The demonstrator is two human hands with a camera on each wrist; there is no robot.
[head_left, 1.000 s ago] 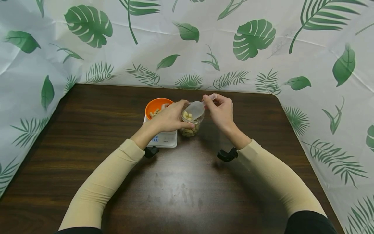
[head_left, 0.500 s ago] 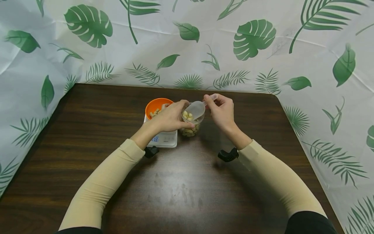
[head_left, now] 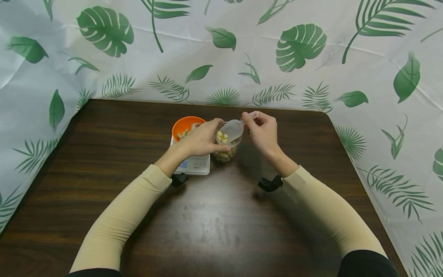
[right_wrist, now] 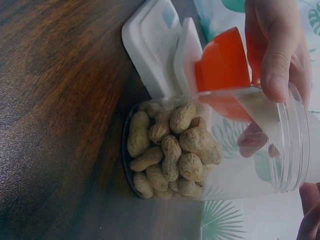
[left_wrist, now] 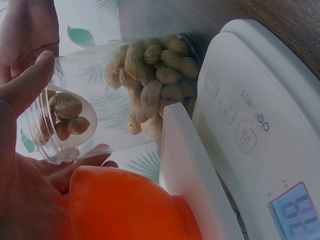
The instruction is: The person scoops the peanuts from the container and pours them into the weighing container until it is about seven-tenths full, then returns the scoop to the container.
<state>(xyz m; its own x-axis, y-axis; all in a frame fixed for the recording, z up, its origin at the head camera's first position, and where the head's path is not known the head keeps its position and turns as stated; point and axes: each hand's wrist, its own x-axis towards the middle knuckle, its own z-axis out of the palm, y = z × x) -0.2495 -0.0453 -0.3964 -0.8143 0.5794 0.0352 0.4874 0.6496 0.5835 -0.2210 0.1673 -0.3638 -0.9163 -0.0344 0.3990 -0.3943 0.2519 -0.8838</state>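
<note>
My left hand grips a clear screw-top jar near its rim, thumb on the near side and fingers beyond. Whole peanuts fill the lower part of the jar, which stands upright on the table. With my right hand I pinch the handle of a translucent scoop, its bowl tilted inside the jar's mouth. A few peanuts lie in the scoop in the left wrist view. Beside my left hand, an orange bowl with peanuts in it sits on a white kitchen scale.
The scale's lit display is partly covered by my left wrist. A dark wooden table carries everything. Behind it hangs a white sheet with green leaf prints. Black wrist mounts hang under both forearms.
The digits on the scale's display differ from frame to frame. My right hand and the scoop have shifted very slightly to the right; my left hand has held still.
</note>
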